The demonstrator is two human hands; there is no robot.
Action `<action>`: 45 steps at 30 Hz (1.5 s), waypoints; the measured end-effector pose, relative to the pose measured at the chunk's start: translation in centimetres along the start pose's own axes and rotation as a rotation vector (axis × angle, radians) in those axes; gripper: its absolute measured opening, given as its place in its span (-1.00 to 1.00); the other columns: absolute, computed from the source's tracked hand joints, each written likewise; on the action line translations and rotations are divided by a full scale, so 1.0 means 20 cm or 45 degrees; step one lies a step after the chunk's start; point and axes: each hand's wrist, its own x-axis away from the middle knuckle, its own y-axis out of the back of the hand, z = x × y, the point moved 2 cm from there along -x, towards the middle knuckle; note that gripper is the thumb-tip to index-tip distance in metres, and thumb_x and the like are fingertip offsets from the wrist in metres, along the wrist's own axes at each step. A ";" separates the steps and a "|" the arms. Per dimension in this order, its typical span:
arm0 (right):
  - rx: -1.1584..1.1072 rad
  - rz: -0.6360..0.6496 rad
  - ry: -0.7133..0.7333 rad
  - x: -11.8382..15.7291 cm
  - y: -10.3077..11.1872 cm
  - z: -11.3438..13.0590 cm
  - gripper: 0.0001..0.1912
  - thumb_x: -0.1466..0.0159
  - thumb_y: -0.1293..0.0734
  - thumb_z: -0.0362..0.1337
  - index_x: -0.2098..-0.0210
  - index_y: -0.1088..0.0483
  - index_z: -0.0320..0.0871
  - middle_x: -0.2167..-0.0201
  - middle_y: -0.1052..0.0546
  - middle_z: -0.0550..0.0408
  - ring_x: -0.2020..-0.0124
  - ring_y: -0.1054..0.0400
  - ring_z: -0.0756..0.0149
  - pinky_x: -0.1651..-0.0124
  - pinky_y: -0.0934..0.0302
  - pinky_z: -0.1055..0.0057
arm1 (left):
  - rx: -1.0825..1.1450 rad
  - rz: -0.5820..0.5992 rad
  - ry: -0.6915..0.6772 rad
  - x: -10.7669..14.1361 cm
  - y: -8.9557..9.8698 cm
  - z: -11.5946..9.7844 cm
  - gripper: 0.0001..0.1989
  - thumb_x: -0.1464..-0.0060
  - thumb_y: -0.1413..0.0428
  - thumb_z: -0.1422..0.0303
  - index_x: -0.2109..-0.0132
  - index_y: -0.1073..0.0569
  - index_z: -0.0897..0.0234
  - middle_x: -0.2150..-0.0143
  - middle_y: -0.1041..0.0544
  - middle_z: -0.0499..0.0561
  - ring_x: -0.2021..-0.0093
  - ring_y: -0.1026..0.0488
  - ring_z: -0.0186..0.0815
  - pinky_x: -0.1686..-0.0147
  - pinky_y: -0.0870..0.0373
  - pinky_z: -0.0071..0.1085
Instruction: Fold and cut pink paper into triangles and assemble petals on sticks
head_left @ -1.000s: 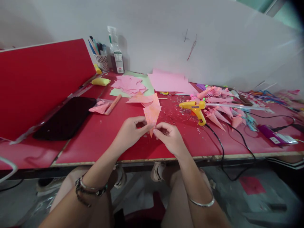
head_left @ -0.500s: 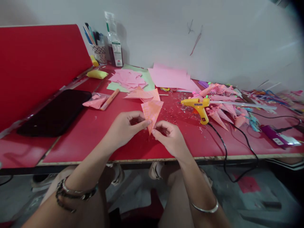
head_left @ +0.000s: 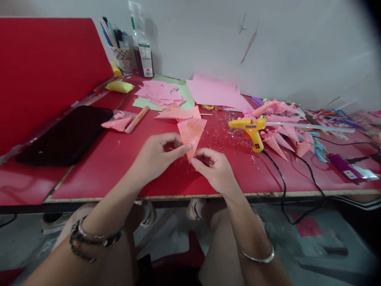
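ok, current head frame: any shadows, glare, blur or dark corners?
Head view, upper right: dark corner, faint pale streaks on the wall; head view, upper left: soft shadow right of the bottle; head view, far right: coloured strands smeared; head view, centre: held paper, left hand and right hand slightly soft but readable.

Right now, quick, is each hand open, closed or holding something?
Left hand: closed, pinching the orange-pink paper triangle.
Right hand: closed, pinching the same triangle near its pointed tip.

Right-hand fingers (head_left: 200, 165) have moved nearer the tip of the orange paper (head_left: 192, 132), whose top edge looks wider
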 end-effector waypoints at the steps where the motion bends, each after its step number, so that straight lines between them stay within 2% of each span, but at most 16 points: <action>1: -0.002 0.003 0.004 0.00 0.00 0.00 -0.91 -0.09 -0.28 -0.26 0.45 -0.34 -0.17 0.51 -0.42 0.18 0.45 -0.30 0.43 0.35 -0.19 0.47 | -0.009 -0.002 -0.002 0.00 0.00 0.00 -0.80 0.03 -0.06 0.30 0.52 -0.35 0.31 0.58 -0.34 -0.15 0.54 -0.24 -0.47 0.56 -0.15 -0.56; 16: 0.018 0.009 -0.021 0.00 0.00 0.00 -0.92 -0.10 -0.27 -0.28 0.44 -0.33 -0.17 0.51 -0.39 0.18 0.47 -0.27 0.45 0.40 -0.18 0.50 | -0.033 -0.028 0.047 0.00 0.00 -0.02 -0.79 0.07 -0.07 0.29 0.56 -0.33 0.30 0.61 -0.32 -0.15 0.58 -0.20 -0.47 0.56 -0.13 -0.53; 30: 0.034 0.002 -0.016 0.00 -0.01 0.01 -0.93 -0.10 -0.25 -0.28 0.46 -0.30 -0.16 0.53 -0.37 0.19 0.48 -0.27 0.46 0.42 -0.17 0.50 | -0.013 -0.058 0.026 0.01 0.00 0.00 -0.77 -0.01 -0.02 0.27 0.49 -0.43 0.30 0.55 -0.40 -0.12 0.51 -0.29 -0.44 0.52 -0.18 -0.56; 39: 0.056 0.015 0.001 0.00 0.00 0.00 -0.94 -0.09 -0.25 -0.29 0.48 -0.28 -0.15 0.53 -0.37 0.20 0.47 -0.27 0.45 0.40 -0.19 0.49 | 0.019 -0.111 0.058 0.01 0.00 0.02 -0.77 0.01 -0.04 0.23 0.46 -0.47 0.28 0.48 -0.49 -0.08 0.44 -0.36 -0.38 0.47 -0.23 -0.54; 45: -0.020 -0.025 -0.030 0.00 0.00 0.00 -0.94 -0.11 -0.22 -0.32 0.43 -0.31 -0.15 0.51 -0.39 0.19 0.51 -0.27 0.48 0.41 -0.20 0.50 | 0.073 -0.146 0.084 0.01 -0.01 0.02 -0.77 0.01 -0.06 0.23 0.47 -0.47 0.27 0.50 -0.48 -0.09 0.47 -0.34 -0.38 0.50 -0.22 -0.52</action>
